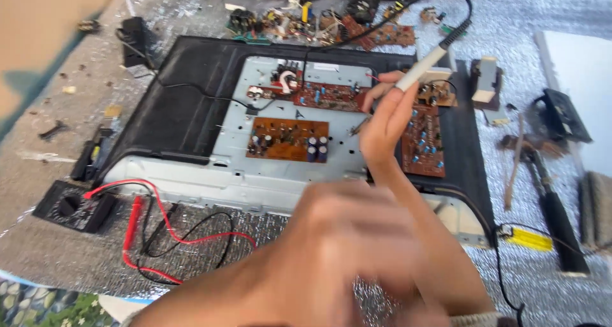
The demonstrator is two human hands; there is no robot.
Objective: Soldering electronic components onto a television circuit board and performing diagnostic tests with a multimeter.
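A shiny silver mat (548, 21) covers the work top. A big black screen case (178, 110) lies flat on it. A black meter (73, 206) sits at the near left with red and black wires (172, 234). Small broken boards (306, 24) lie at the far edge. A hammer (548, 199) lies on the right.

Your right hand (387, 120) grips a soldering iron (428, 64) with a smooth pale plastic handle and a black rubbery cord. Beneath it, the chassis plate (236, 132) is bare matt grey metal, set in a matt black plastic shell (172, 116). The circuit boards (287, 140) look like dull brown laminate. The table cover (548, 40) is crinkled, shiny silver foil. Your left hand (344, 238) is blurred.
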